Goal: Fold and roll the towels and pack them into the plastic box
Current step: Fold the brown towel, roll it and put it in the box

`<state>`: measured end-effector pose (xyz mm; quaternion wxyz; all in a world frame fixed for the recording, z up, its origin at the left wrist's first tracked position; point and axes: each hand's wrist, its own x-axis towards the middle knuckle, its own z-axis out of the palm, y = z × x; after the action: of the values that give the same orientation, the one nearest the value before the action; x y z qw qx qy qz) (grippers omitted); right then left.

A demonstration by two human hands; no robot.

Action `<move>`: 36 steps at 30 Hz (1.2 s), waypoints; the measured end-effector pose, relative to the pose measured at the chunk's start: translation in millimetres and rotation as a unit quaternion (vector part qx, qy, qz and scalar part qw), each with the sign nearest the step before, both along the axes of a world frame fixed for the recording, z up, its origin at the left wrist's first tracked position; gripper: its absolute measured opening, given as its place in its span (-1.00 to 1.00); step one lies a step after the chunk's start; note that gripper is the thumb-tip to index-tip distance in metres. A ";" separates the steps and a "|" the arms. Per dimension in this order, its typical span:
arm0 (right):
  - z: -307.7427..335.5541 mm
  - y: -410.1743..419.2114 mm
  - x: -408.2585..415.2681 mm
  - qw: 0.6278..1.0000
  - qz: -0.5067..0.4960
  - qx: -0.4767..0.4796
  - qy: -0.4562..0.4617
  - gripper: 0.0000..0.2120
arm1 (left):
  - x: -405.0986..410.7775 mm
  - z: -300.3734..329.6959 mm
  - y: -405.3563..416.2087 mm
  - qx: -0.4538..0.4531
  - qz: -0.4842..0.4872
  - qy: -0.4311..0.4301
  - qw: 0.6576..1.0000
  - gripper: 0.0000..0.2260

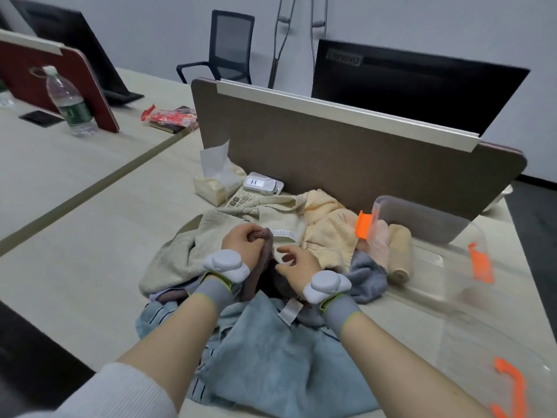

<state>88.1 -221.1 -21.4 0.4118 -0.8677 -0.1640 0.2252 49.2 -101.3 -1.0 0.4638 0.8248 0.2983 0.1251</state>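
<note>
Office desks fill the room, and the near table (99,236) carries the whole job, backed by a brown divider panel (346,164) with a dark monitor (416,86) behind it. A water bottle (70,104), a tissue pack (217,182) and a calculator (250,194) stand off to the far side, out of the way.

Most of the work looks undone. A loose heap of towels covers the middle of the table: a big blue towel (271,357) nearest the person, a beige towel (187,251) to the left, a yellow towel (328,230) beyond it and a grey towel (366,276) at the right edge of the heap. None of these is folded. The clear plastic box (470,267) with orange clips lies on the right, and in it sits one rolled tan towel (399,254), perhaps with a second pale roll beside it; that much I judge finished.

The step in hand seems to be picking out the next piece. The left hand (241,241) is clenched round a bunched corner of a mauve towel (265,251), lifted above the heap. The right hand (297,262) is just beside it, fingers curled at the same cloth; whether it pinches the cloth I cannot tell. The box lies near, to the right of both hands.
</note>
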 end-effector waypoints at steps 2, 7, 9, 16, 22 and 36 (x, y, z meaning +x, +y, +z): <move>3.6 -2.6 0.6 0.999 -0.031 0.033 0.017 -0.79 | 6.2 6.8 -2.8 0.003 0.005 -0.021 1.000 -0.75; 11.7 -15.7 -0.3 0.995 -0.055 0.071 0.037 -0.90 | 22.1 31.3 -21.5 -0.039 -0.031 -0.067 0.996 -0.63; 17.7 -27.6 1.8 0.994 -0.074 0.076 0.039 -0.71 | 30.2 44.3 -38.9 -0.077 -0.053 -0.087 0.992 -0.66; 30.8 -53.9 18.9 0.988 -0.154 0.022 -0.019 -0.66 | 45.8 65.6 -65.0 0.001 -0.103 -0.059 0.993 -0.63; 42.0 -78.5 23.1 0.990 -0.139 0.018 0.005 -0.91 | 50.0 82.1 -83.2 0.081 -0.115 -0.019 0.990 -0.79; 77.6 -93.6 7.7 0.987 -0.137 0.078 -0.028 -0.65 | 43.3 138.2 -111.1 0.093 -0.070 -0.132 0.984 -0.80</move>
<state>95.8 -314.7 56.2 0.5006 -0.8530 -0.0716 0.1290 92.5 -212.5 137.2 0.4279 0.8593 0.1631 0.2277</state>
